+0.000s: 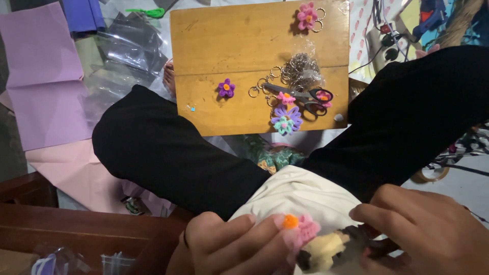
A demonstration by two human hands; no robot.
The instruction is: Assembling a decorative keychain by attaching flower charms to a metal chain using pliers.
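My left hand (232, 244) pinches a small pink flower with an orange centre (299, 229) at the bottom of the head view. My right hand (425, 231) grips a dark and yellowish object (326, 250) just right of the flower; its kind is unclear. Both hands rest over a cream cloth (300, 196) on my lap, between my black-clad legs (168, 153).
A low wooden board (229, 46) ahead carries a purple flower (226, 88), a pink flower with key rings (307, 15), a lilac-green flower (286, 120), scissors (305, 95) and a bag of key rings (300, 71). Purple and pink paper sheets (43, 76) lie left.
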